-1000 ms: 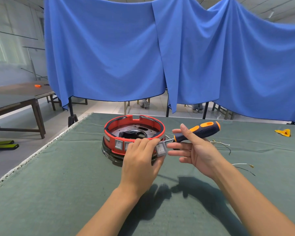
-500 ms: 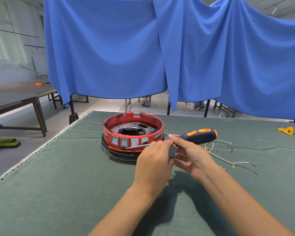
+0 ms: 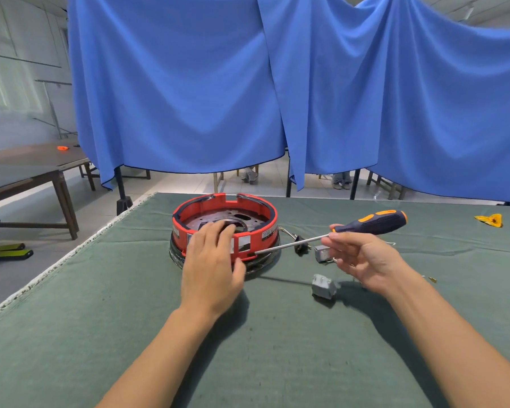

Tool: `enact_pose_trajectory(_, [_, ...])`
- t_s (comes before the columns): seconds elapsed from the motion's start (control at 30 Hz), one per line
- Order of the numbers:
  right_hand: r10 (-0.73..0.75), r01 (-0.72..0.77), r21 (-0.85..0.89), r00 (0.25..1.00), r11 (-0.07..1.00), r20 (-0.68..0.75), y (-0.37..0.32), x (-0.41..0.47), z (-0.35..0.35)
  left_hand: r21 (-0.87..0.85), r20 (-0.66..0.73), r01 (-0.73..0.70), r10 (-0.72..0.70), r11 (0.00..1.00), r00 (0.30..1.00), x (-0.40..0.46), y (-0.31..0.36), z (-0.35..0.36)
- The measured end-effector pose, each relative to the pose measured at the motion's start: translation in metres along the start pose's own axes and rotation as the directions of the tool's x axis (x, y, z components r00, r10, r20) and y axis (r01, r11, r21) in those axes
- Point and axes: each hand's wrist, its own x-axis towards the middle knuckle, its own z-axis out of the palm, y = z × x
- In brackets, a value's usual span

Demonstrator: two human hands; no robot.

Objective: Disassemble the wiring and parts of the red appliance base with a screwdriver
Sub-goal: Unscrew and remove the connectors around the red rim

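Red base [image 3: 265, 228] sits on the desk [image 3: 71, 334]. Left hand [image 3: 211, 266] rests on its front wall, fingers relaxed over the rim. Right hand [image 3: 365, 260] pinches the screwdriver [image 3: 351, 229]; its tip meets the base's lower right. Two grey switches [image 3: 323, 285] lie loose beside the base.

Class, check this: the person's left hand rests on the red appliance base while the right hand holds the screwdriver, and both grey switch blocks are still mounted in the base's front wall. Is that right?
Not quite. The head view shows both grey switch blocks lying loose on the green table cloth, right of the red appliance base. The rest holds: the left hand rests on the base, and the right hand holds the screwdriver.
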Motion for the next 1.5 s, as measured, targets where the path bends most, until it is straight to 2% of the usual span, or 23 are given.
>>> enact_pose_trajectory(0.07, [-0.037,0.036,-0.027,0.999,0.999,-0.017,0.001,0.002,-0.001,0.072,0.092,0.032,-0.039,0.997,0.995,0.0,-0.005,0.002])
enact_pose_trajectory(0.13, [-0.07,0.07,-0.039,0.998,0.997,-0.008,0.002,0.002,0.001,0.102,0.097,0.045,-0.055,0.994,0.994,0.001,-0.005,0.002])
enact_pose_trajectory(0.27, [-0.032,0.035,-0.04,0.997,0.999,0.066,0.01,-0.002,0.017,0.088,-0.06,0.038,-0.033,0.995,0.998,0.001,-0.003,0.001])
enact_pose_trajectory(0.4, [0.06,-0.059,-0.018,0.997,0.998,0.055,0.027,-0.004,0.034,0.076,-0.092,0.03,-0.023,0.997,0.995,0.0,-0.005,0.0])
enact_pose_trajectory(0.53, [0.067,-0.06,-0.099,0.995,0.993,0.068,0.025,-0.004,0.031,0.05,-0.113,0.03,-0.025,0.998,0.993,-0.001,-0.005,0.0])
enact_pose_trajectory(0.6, [-0.003,0.007,-0.13,1.0,0.992,0.031,0.023,-0.004,0.029,0.031,-0.123,0.031,-0.027,0.999,0.992,-0.002,-0.005,-0.001])
enact_pose_trajectory(0.7, [-0.1,0.097,-0.086,0.994,0.992,-0.035,0.022,-0.003,0.027,-0.041,-0.136,0.032,-0.037,0.999,0.99,-0.005,-0.004,-0.005])
enact_pose_trajectory(0.87, [-0.217,0.223,0.032,0.966,0.974,-0.143,0.022,-0.001,0.027,-0.279,-0.114,0.01,-0.043,0.96,0.993,-0.005,-0.005,-0.014])
enact_pose_trajectory(0.93, [-0.305,0.319,0.047,0.934,0.947,-0.188,0.02,-0.003,0.03,-0.284,-0.1,0.045,-0.077,0.958,0.992,-0.004,-0.012,-0.015])
enact_pose_trajectory(1.0, [-0.386,0.405,0.039,0.893,0.914,-0.231,0.016,-0.006,0.031,-0.21,-0.062,0.111,-0.126,0.971,0.99,-0.004,-0.021,-0.013])
enact_pose_trajectory(1.13, [-0.489,0.491,-0.041,0.849,0.87,-0.199,0.009,-0.012,0.038,-0.183,0.014,0.173,-0.173,0.968,0.985,-0.007,-0.027,-0.011])
enact_pose_trajectory(1.23, [-0.563,0.549,-0.131,0.814,0.826,-0.141,0.004,-0.019,0.046,-0.165,0.022,0.152,-0.15,0.975,0.988,-0.01,-0.02,-0.01])
enact_pose_trajectory(1.33, [-0.622,0.607,-0.151,0.78,0.78,-0.074,-0.003,-0.027,0.052,-0.145,0.032,0.136,-0.132,0.98,0.991,-0.014,-0.014,-0.009])
enact_pose_trajectory(1.5, [-0.663,0.632,-0.243,0.746,0.736,-0.065,-0.013,-0.042,0.066,-0.163,0.03,0.123,-0.119,0.979,0.992,-0.018,-0.012,-0.01])
